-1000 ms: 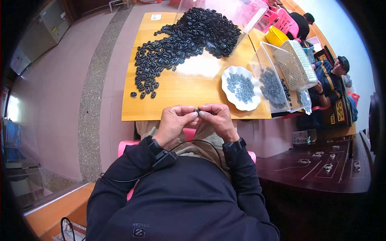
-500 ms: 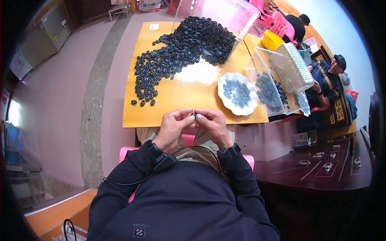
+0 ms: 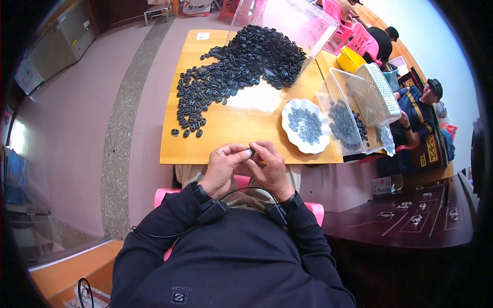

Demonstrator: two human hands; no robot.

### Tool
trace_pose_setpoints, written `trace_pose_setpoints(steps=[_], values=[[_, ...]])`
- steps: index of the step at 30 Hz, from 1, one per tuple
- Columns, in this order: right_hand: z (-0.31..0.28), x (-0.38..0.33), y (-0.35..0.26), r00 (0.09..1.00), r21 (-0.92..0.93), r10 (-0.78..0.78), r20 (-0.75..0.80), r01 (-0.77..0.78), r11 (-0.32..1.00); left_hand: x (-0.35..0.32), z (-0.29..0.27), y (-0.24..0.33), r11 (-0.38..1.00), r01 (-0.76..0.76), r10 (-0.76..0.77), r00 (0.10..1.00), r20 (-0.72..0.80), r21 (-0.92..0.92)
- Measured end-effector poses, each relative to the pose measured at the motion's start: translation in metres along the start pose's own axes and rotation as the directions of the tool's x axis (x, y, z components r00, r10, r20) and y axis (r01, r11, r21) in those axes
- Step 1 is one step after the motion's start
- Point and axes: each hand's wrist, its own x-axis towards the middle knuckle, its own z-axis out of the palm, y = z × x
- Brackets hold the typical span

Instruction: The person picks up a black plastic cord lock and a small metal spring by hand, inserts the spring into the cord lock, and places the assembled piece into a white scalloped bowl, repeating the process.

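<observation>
A small black oval piece (image 3: 251, 152) is held at the near edge of the table, mostly covered by fingertips. My left hand (image 3: 225, 167) pinches it between thumb and forefinger. My right hand (image 3: 271, 167) is closed against it from the other side, fingers bent and fingertips at the piece. Beyond my hands, a large heap of black oval pieces with holes (image 3: 272, 56) spreads over the table, thinning out toward the near left. To the right, a white scalloped plate (image 3: 290, 139) holds many small translucent pieces (image 3: 305, 126).
The wooden table (image 3: 231, 126) has a clear bin (image 3: 328, 23) tipped behind the heap. Right of the plate stand another clear bin (image 3: 334, 84) holding pieces, a pale perforated basket (image 3: 377, 92) and a yellow bowl (image 3: 350, 60). A person (image 3: 418, 105) sits at the far right.
My right hand has turned and its fingers have shifted over the black piece. My left hand keeps its pinch. The view has shifted slightly.
</observation>
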Motion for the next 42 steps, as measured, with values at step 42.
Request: trace_pose_setpoints(steps=[42], values=[[-0.018, 0.000, 0.003, 0.999, 0.045, 0.016, 0.047, -0.018, 0.999, -0.003, 0.005, -0.001, 0.990, -0.009, 0.004, 0.999, 0.034, 0.142]])
